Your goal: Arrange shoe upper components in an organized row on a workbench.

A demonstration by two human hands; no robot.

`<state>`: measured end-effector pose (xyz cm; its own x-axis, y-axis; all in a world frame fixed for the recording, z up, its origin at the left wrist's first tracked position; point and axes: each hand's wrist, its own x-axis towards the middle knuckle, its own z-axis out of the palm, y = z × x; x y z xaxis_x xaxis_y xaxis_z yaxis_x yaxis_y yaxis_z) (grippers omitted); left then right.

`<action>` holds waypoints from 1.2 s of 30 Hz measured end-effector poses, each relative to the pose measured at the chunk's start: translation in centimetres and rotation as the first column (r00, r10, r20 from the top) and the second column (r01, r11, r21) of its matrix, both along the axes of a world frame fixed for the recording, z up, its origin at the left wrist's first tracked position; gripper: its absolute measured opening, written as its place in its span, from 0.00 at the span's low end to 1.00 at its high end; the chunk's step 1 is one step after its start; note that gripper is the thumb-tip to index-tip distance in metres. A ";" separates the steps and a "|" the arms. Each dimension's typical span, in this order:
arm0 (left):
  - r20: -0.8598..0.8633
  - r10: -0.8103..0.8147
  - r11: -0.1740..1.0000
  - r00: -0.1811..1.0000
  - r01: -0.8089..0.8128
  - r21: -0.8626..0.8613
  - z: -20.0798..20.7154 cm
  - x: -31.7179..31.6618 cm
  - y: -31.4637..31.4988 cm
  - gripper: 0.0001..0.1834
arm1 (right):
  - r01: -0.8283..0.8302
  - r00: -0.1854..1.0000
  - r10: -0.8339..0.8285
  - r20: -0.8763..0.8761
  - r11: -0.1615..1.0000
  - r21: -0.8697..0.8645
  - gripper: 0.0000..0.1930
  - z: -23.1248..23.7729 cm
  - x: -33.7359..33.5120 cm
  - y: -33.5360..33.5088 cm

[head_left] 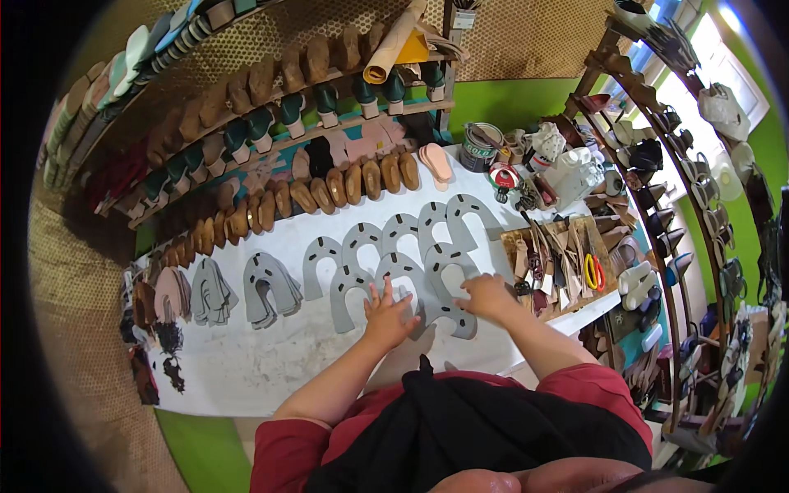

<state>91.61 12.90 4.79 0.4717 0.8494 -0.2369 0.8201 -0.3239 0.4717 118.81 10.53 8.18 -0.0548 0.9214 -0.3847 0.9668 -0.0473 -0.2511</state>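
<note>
Several grey U-shaped shoe-upper pieces lie spread in overlapping rows on the white table, with small dark strips on them. My left hand, open with fingers spread, rests over the lower part of a front piece. At the right end of that row, my right hand touches the edge of another grey upper piece. Its thumb and forefinger look apart, while its other fingers are partly hidden. Left of the spread lies a stack of grey upper pieces, and beyond it a second grey stack.
Wooden shoe lasts line the back of the white table. On the right sit a tool board with yellow-handled scissors, a can and plastic bottles. Small black scraps lie far left. Shoe racks stand right.
</note>
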 end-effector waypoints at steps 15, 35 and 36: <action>-0.136 -0.184 0.969 0.974 0.203 0.144 -1.8 -3.0 -1.3 0.39 | -0.097 0.880 0.118 -0.461 0.993 0.069 0.10 2.8 2.5 -2.7; -0.132 0.012 0.952 0.991 0.029 0.305 -5.7 -12.2 -2.9 0.39 | -0.112 0.993 0.110 0.037 0.991 0.069 0.13 -4.0 8.2 13.5; -0.132 0.018 0.953 0.991 0.023 0.301 -5.7 -12.5 -3.1 0.39 | -0.100 0.995 0.097 0.040 0.990 0.096 0.13 -4.0 7.7 13.3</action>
<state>79.14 9.85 -0.95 0.4556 0.8897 -0.0302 0.8674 -0.4360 0.2399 126.52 23.84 4.14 -0.1351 0.9455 -0.2961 0.9738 0.0715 -0.2158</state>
